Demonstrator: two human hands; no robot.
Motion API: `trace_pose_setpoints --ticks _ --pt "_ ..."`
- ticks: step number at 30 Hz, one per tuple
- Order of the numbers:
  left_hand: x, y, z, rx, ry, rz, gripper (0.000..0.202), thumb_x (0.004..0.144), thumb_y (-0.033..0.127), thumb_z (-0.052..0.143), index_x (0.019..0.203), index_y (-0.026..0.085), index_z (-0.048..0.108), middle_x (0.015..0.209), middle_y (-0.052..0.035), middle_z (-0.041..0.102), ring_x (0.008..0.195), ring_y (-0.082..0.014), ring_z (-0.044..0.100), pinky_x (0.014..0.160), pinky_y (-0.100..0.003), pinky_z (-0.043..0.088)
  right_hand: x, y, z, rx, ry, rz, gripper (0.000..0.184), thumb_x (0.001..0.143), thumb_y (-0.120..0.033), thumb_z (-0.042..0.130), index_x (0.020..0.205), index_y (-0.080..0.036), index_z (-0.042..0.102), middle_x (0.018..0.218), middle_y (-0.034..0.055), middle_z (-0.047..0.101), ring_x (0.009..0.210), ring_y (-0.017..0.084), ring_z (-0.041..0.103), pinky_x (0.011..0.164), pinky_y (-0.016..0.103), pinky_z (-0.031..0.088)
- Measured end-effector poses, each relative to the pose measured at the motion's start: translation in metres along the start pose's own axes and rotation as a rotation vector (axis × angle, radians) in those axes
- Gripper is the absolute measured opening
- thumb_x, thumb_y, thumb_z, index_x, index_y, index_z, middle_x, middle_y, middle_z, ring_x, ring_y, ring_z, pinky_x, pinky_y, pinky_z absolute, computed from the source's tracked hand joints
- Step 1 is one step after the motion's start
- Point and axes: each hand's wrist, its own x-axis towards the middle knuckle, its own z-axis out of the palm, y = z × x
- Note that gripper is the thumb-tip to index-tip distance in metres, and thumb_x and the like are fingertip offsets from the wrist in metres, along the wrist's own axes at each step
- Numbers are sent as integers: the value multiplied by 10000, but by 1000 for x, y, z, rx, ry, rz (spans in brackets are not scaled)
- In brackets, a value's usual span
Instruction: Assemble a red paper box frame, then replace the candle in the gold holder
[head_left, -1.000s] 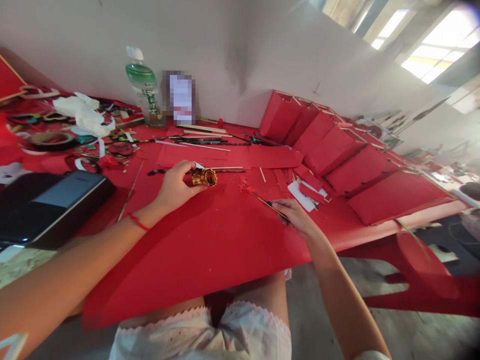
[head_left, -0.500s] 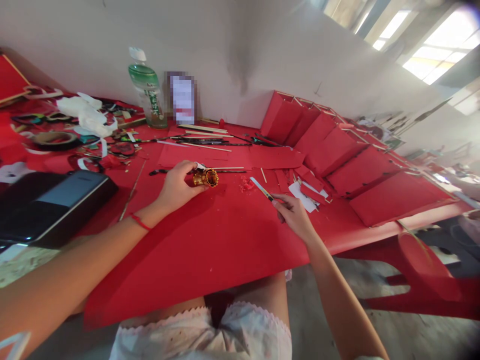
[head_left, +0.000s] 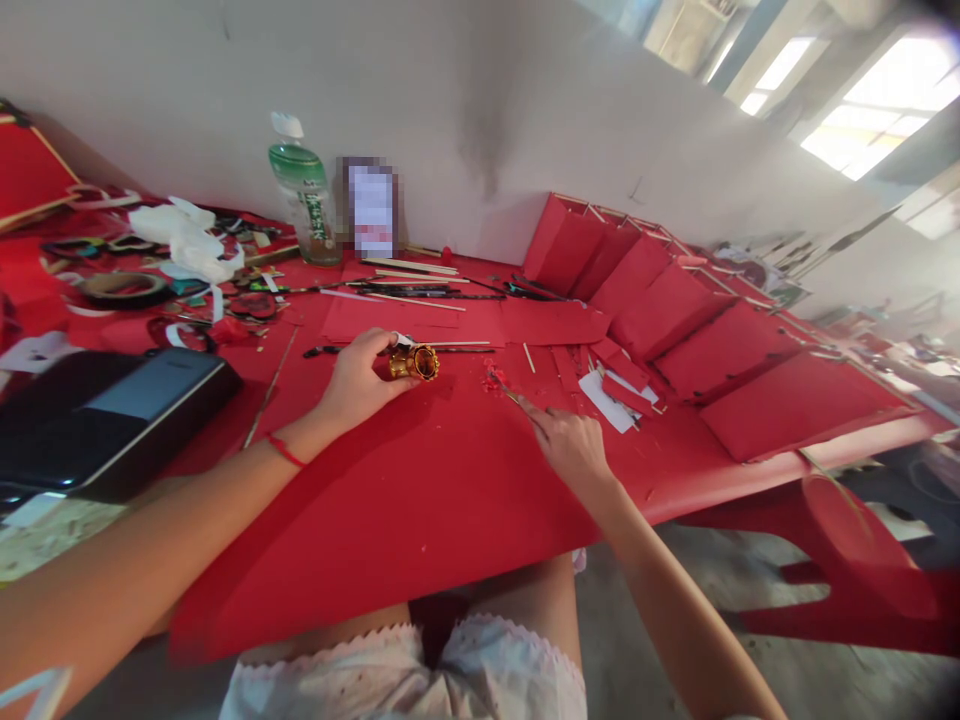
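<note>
My left hand [head_left: 361,375] is closed around a small shiny gold cup-like piece [head_left: 415,363] with a scalloped rim, its open mouth turned to the right. A slim craft knife [head_left: 511,395] is gripped in my right hand [head_left: 566,435]; most of its handle is hidden by my fingers. The knife's tip meets a small heap of red scraps [head_left: 494,377] on the red tabletop [head_left: 390,500]. A gap of bare tabletop separates the gold piece from the heap.
Red-covered boxes [head_left: 720,330] line the right side. Thin sticks [head_left: 420,272] lie at the back, near a drink bottle [head_left: 304,200] and a propped phone [head_left: 373,210]. A black device [head_left: 112,420], a tape roll [head_left: 124,287] and clutter fill the left. White paper [head_left: 611,400] lies right.
My right hand has moved slightly left and turned the craft knife, bringing its tip down to the red scraps. My left hand still holds the gold piece in nearly the same place.
</note>
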Motion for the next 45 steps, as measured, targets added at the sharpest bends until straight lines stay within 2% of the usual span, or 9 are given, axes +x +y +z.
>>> trace_pose_setpoints --ticks 13,19,24,26,30,35,38,40,45 --pt "1 2 1 -2 23 2 420 656 437 829 951 213 630 989 -65 703 934 -249 677 861 -369 548 12 12 -9 -141 -118 -154 623 1026 -181 384 1612 -350 256 983 106 753 795 213 716 651 282 451" --pt "1 -1 2 22 10 8 411 646 432 814 939 218 621 1015 -74 711 965 -272 679 887 -392 543 14 14 -18 -80 -108 -153 552 1029 -202 394 1563 -341 414 973 106 770 816 227 722 676 293 449" --pt "2 -2 1 16 17 -17 424 643 453 809 944 221 620 1002 -70 711 937 -264 678 872 -388 550 23 29 -8 377 18 -81 398 1005 -289 483 1346 -302 687 1046 81 787 887 228 716 728 288 452" --pt "2 -2 0 10 11 -17 427 649 460 808 949 221 622 994 -69 710 935 -260 677 872 -385 550 27 33 3 657 46 -48 396 982 -294 491 1301 -241 720 861 60 774 766 194 689 669 263 433" --pt "2 0 -1 -8 7 -14 429 660 463 803 963 215 628 1009 -76 708 952 -258 677 882 -385 549 31 37 19 1145 -31 67 493 918 -347 483 1264 -78 710 440 -54 471 443 127 470 520 234 351" --pt "2 1 -1 -29 10 -12 428 662 489 799 948 223 624 995 -73 706 940 -258 674 866 -384 548 25 44 19 1481 -179 227 550 758 -516 612 1095 -93 713 460 -102 373 399 81 292 427 214 224" --pt "2 0 -1 -21 -3 -11 433 658 501 805 940 227 625 996 -72 711 934 -259 672 866 -387 546 23 47 19 1441 -249 286 529 755 -519 615 1062 -101 721 468 -95 377 401 81 269 415 217 193" --pt "2 0 -1 -10 -6 -19 442 654 509 811 944 232 625 1002 -71 716 936 -261 669 872 -389 545 21 45 19 1306 -175 265 484 816 -444 576 1115 -99 738 464 -77 399 416 101 335 441 222 250" --pt "1 -1 -1 4 8 -28 456 654 508 814 954 224 620 1012 -80 713 945 -262 673 884 -393 545 5 36 15 594 102 130 390 939 -307 526 1249 -231 749 810 56 722 696 177 626 631 263 406"
